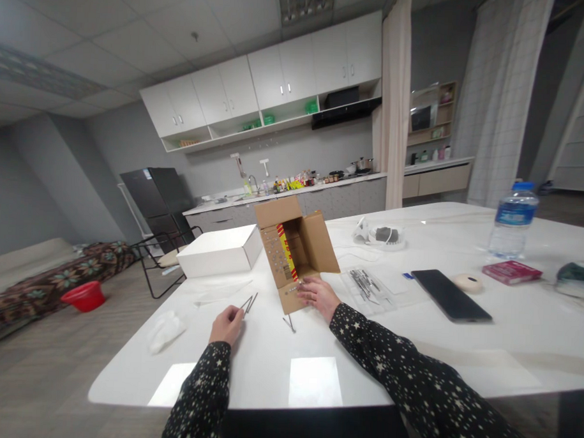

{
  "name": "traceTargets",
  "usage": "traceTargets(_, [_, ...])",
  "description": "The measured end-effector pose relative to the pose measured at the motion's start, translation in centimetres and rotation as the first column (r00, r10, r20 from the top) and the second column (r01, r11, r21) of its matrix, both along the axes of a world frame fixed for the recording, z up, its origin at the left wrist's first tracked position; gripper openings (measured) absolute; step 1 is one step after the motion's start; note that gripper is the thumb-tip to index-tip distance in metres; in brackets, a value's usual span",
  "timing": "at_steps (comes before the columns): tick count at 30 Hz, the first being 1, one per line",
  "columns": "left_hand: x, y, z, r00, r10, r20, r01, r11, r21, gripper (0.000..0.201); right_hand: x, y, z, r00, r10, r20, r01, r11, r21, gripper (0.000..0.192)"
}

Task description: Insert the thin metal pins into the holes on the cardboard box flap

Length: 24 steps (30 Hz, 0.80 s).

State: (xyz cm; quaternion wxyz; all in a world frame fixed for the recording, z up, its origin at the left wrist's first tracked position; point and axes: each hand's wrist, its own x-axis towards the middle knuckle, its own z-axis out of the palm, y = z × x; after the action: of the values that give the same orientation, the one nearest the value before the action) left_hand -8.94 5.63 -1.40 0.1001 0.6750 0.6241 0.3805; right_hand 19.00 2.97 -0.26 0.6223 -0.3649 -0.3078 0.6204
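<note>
My left hand [227, 324] is closed near the table's front left, its fingers pinching thin dark metal rods [251, 302] that stick out ahead of it. A brown cardboard box [271, 253] with red and yellow tape stands tilted, its open side towards me and its flaps spread. On the lower front flap rest the curved fingers of my right hand [319, 296], gripping the box there; the thumb's hold is partly hidden. Between my hands another small thin dark metal piece [291, 324] lies on the table. Right of the box is a clear plastic case [369, 289] of slim metal tools.
The white table [267, 378] carries a white box [219, 251] and a crumpled tissue [166, 329] at left. A phone [449, 295], a round pinkish object [468, 282], a pink packet [511, 272] and a water bottle [512, 220] stand right. White cabled gear [384, 236] lies behind.
</note>
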Motion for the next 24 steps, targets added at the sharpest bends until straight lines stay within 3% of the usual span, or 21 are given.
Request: traceTargets(24, [0.06, -0.18, 0.21, 1.000, -0.003, 0.000, 0.003, 1.000, -0.006, 0.030, 0.27, -0.31, 0.29, 0.997, 0.068, 0.040, -0.070, 0.997, 0.029, 0.019])
